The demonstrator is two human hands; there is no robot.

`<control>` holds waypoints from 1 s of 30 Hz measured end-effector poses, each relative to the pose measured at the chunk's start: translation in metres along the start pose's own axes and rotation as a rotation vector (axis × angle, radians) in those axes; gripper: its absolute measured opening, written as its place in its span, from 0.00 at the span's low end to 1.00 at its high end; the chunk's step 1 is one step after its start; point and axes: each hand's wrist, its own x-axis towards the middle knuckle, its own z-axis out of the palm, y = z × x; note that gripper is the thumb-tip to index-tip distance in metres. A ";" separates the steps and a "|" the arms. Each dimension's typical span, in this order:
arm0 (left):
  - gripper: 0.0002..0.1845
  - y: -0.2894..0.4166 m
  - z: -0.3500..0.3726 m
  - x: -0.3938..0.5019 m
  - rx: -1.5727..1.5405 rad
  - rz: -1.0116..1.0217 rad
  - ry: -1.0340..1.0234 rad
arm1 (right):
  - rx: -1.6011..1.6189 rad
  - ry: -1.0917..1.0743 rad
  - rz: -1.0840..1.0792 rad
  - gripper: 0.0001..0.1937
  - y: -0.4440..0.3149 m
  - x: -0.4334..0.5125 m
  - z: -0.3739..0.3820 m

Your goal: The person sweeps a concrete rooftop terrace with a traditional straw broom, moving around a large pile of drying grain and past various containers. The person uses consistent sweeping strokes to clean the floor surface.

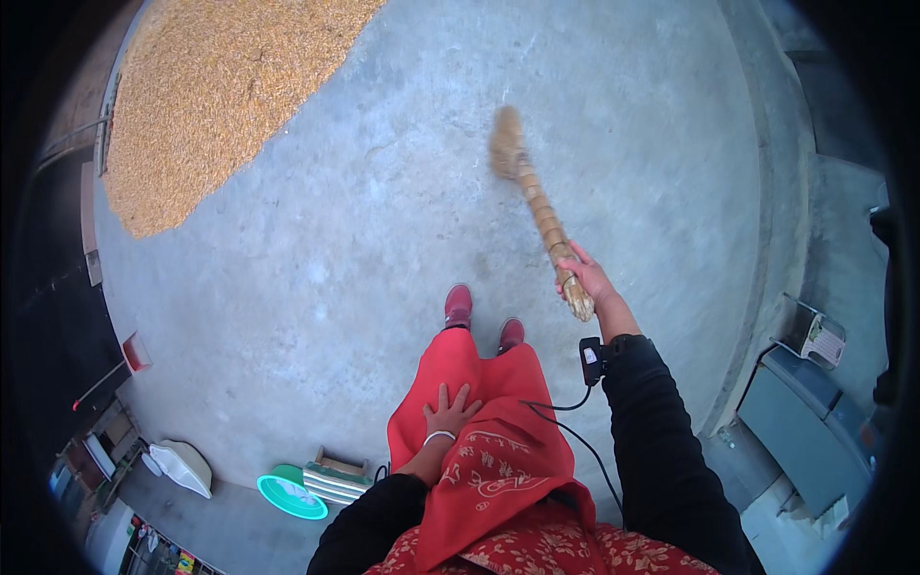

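Observation:
My right hand point(586, 277) grips a straw hand broom point(546, 215) near the butt of its bound handle. The broom's bristle head point(507, 144) points away from me over the concrete floor point(359, 287) and looks blurred; whether it touches the floor I cannot tell. My left hand point(451, 413) rests with spread fingers on my red trousers point(431, 374), at the thigh, and holds nothing. A white bracelet circles that wrist. Beyond, at the upper left, a wide bed of yellow corn kernels point(230, 93) lies spread on the floor.
A turquoise basin point(269, 492) and a striped-top stool point(338, 483) stand behind my left side. Farther left are a white tub point(183, 463) and a red long-handled dustpan point(134, 353). On the right sit a grey-blue cabinet-like box point(798, 424) and a small chair point(819, 341). A cable point(596, 453) hangs by my right arm.

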 end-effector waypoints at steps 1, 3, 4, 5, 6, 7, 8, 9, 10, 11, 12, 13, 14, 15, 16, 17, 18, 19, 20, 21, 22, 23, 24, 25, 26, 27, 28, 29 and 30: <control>0.28 0.000 -0.004 0.000 -0.019 -0.006 -0.008 | 0.040 0.091 0.020 0.45 -0.005 0.001 -0.003; 0.28 0.001 -0.011 0.001 -0.038 -0.012 -0.024 | 0.139 0.138 -0.115 0.45 -0.009 0.004 0.003; 0.26 0.001 -0.015 0.003 -0.078 -0.009 -0.035 | 0.191 0.177 -0.167 0.45 -0.010 0.007 0.013; 0.25 0.000 -0.018 0.004 -0.113 -0.003 -0.048 | 0.243 0.228 -0.217 0.44 -0.008 0.007 0.023; 0.24 -0.001 -0.021 0.005 -0.127 0.005 -0.058 | 0.259 0.232 -0.228 0.44 -0.003 0.003 0.034; 0.24 -0.001 -0.024 0.006 -0.148 0.009 -0.061 | 0.274 0.230 -0.236 0.43 0.002 -0.001 0.045; 0.25 -0.002 -0.027 0.008 -0.153 0.007 -0.058 | 0.186 0.192 -0.244 0.43 0.007 -0.009 0.055; 0.25 -0.002 -0.031 0.010 -0.159 0.002 -0.057 | 0.098 0.183 -0.200 0.42 0.011 -0.017 0.066; 0.25 -0.003 -0.035 0.012 -0.154 0.012 -0.052 | 0.005 0.083 -0.217 0.42 0.013 -0.025 0.073; 0.26 -0.004 -0.039 0.015 -0.148 0.020 -0.049 | -0.072 -0.008 -0.202 0.41 0.013 -0.032 0.081; 0.26 -0.003 -0.044 0.018 -0.132 0.018 -0.086 | -0.155 -0.031 -0.152 0.41 0.012 -0.033 0.092; 0.27 -0.002 -0.048 0.021 -0.121 0.020 -0.059 | -0.204 -0.101 -0.139 0.41 0.010 -0.031 0.101; 0.28 0.000 -0.051 0.023 -0.099 0.011 -0.076 | -0.274 -0.142 -0.114 0.41 0.007 -0.026 0.110; 0.29 0.001 -0.055 0.025 -0.059 0.009 -0.076 | -0.324 -0.206 -0.113 0.41 0.004 -0.018 0.118; 0.29 0.001 -0.058 0.026 -0.070 -0.003 -0.095 | -0.367 -0.279 -0.100 0.41 0.001 -0.009 0.121; 0.29 0.000 -0.060 0.027 -0.063 -0.007 -0.097 | -0.443 -0.270 -0.137 0.41 -0.001 0.002 0.119; 0.30 0.000 -0.062 0.029 -0.042 -0.008 -0.085 | -0.513 -0.271 -0.159 0.40 -0.005 0.015 0.116; 0.30 0.001 -0.062 0.029 -0.040 -0.011 -0.080 | -0.584 -0.273 -0.182 0.40 -0.009 0.028 0.112; 0.30 0.001 -0.063 0.031 -0.023 -0.010 -0.059 | -0.550 -0.268 -0.144 0.40 -0.016 0.040 0.098; 0.30 0.002 -0.064 0.033 0.011 -0.009 -0.075 | -0.401 -0.271 -0.105 0.40 -0.023 0.049 0.078; 0.30 0.003 -0.065 0.035 -0.006 -0.011 -0.052 | -0.257 -0.269 -0.071 0.40 -0.029 0.054 0.056; 0.30 0.006 -0.066 0.036 -0.006 -0.012 -0.063 | -0.197 -0.233 -0.075 0.40 -0.037 0.059 0.034; 0.30 0.011 -0.067 0.039 0.010 -0.003 -0.058 | -0.152 -0.181 -0.077 0.40 -0.045 0.061 0.011; 0.30 0.015 -0.070 0.043 -0.007 -0.015 -0.080 | -0.059 -0.168 -0.082 0.41 -0.054 0.061 -0.012; 0.30 0.018 -0.075 0.047 -0.003 -0.019 -0.084 | 0.012 -0.111 -0.063 0.41 -0.063 0.061 -0.032; 0.30 0.021 -0.080 0.052 0.021 -0.018 -0.103 | 0.064 -0.083 -0.081 0.42 -0.071 0.060 -0.049; 0.30 0.024 -0.086 0.056 0.001 -0.031 -0.106 | 0.104 -0.018 -0.080 0.42 -0.077 0.056 -0.067; 0.30 0.029 -0.093 0.059 -0.001 -0.037 -0.128 | 0.141 0.064 -0.071 0.43 -0.082 0.054 -0.081; 0.30 0.027 -0.098 0.061 0.013 -0.036 -0.140 | 0.150 0.133 -0.049 0.44 -0.084 0.054 -0.084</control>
